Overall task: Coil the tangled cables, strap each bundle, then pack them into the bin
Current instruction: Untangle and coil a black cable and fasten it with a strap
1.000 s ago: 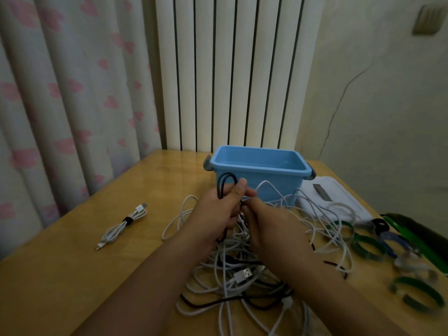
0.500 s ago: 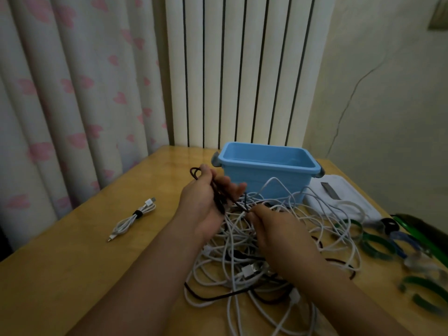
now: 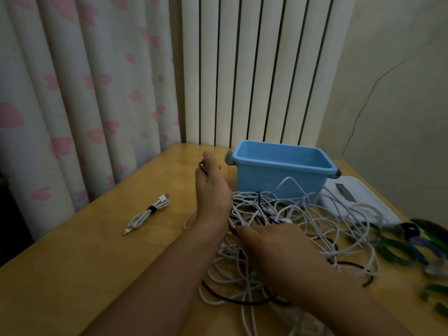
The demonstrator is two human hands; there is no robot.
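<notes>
Left hand (image 3: pixel 211 190) pinching black cable (image 3: pixel 202 167), beside bin (image 3: pixel 274 175)

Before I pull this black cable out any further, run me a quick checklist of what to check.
1. Left hand holds the black cable: ok, a loop shows at the fingers.
2. Right hand steadies the tangled pile: ok, it rests on it.
3. Black cable free of the white ones: not ok, it runs under them.
4. Blue bin has room: ok.
5. Straps nearby: ok, at the right.
</notes>
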